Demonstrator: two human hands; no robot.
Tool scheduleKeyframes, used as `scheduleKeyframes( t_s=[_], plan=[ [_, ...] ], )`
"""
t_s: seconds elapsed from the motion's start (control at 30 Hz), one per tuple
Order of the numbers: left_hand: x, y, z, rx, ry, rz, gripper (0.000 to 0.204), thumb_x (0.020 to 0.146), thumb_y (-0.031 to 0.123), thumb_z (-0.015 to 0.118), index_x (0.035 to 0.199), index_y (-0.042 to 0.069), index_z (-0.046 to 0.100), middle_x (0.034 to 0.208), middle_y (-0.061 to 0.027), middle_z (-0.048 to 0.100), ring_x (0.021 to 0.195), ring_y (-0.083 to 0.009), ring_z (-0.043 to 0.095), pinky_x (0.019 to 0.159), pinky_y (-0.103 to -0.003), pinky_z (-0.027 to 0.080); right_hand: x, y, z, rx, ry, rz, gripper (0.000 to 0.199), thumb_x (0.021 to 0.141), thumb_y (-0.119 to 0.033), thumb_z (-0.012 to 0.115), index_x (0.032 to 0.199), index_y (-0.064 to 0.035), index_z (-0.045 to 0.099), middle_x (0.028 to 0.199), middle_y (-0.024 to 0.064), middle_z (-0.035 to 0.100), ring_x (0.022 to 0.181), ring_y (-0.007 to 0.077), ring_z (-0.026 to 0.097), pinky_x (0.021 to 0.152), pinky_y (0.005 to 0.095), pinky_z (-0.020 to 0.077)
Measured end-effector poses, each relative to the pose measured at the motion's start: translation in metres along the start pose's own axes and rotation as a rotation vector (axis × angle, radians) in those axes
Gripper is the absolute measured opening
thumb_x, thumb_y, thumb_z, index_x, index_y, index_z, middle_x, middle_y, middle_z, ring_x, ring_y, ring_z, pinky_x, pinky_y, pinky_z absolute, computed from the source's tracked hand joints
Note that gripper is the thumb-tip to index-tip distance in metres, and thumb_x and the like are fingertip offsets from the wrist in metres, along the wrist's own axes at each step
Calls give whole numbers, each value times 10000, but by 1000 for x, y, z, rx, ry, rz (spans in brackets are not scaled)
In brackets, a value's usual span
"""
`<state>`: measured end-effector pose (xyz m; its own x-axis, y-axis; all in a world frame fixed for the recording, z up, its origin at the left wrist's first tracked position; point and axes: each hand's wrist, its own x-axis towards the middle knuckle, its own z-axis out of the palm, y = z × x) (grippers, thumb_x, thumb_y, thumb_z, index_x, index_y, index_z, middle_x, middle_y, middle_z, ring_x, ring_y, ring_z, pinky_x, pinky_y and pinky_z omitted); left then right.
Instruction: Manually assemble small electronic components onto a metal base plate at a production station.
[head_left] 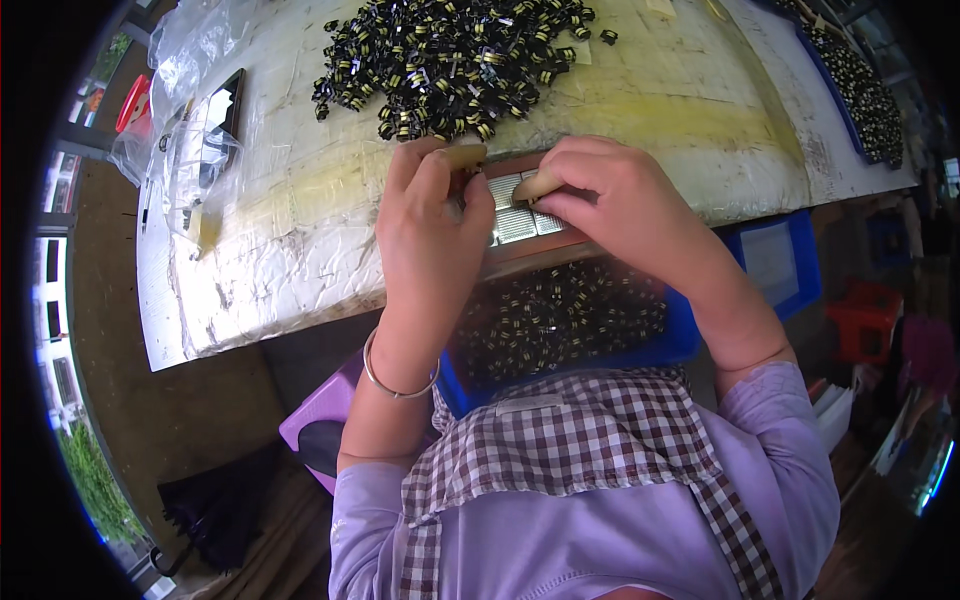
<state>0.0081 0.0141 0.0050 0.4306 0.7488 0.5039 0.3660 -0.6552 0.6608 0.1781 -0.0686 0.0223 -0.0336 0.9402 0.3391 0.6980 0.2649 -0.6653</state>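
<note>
My left hand point(432, 210) is closed in a pinch at the left end of a small reddish-brown board point(560, 238). Something dark and tiny shows near its fingertips, too small to name. From the right, my right hand point(615, 185) pinches over the same board, and its fingers hide whatever lies between them. Tan finger covers sit on an index finger of each hand. Silvery ribbed metal plates point(516, 224) are set in the board between the hands. Just beyond lies a large heap of small black-and-yellow parts point(450, 65).
A blue bin of similar parts point(560, 320) sits below the table edge at my lap. Clear plastic bags point(190, 130) and a dark flat device point(234, 105) lie on the left. Another blue tray of parts point(855, 100) is at the far right, with a red stool point(865, 320) lower down.
</note>
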Motion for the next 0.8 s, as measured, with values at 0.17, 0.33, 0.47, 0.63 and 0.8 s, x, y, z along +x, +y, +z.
scheduleKeyframes(
  t_s=[0.17,0.33,0.47,0.63,0.8],
  plan=[
    [-3,1,-2,3,-74,110,142,769,66,721,834,11,608,811,-126,589,725,-303,588,647,-401,479,-6,0,4,-43,73,30,131,759,-15,708,888,-35,697,884,89,649,806,261,625,714,336,508],
    [-8,1,-5,35,-142,111,121,781,69,716,829,30,612,805,-111,597,762,-307,580,675,-408,473,-6,2,-2,100,82,71,125,818,-63,710,942,-66,712,764,78,630,695,154,621,618,272,478],
    [-6,8,4,-62,-118,342,112,787,60,706,886,46,656,822,-94,620,764,-294,584,678,-391,481,19,-4,-9,-14,280,228,147,877,-153,706,1022,-129,720,649,44,595,594,38,553,518,230,401],
    [-8,8,2,17,-184,268,142,778,67,712,918,68,687,834,-80,631,772,-284,586,700,-384,492,33,21,17,-374,385,46,205,815,-128,714,1016,-144,678,756,46,601,619,202,579,585,344,476],
    [-10,7,1,-25,-212,231,160,789,61,701,946,51,669,852,-82,623,807,-290,592,720,-394,497,28,14,16,-260,418,101,255,815,-79,702,1065,-132,684,803,44,602,644,173,577,601,298,481]
  ],
)
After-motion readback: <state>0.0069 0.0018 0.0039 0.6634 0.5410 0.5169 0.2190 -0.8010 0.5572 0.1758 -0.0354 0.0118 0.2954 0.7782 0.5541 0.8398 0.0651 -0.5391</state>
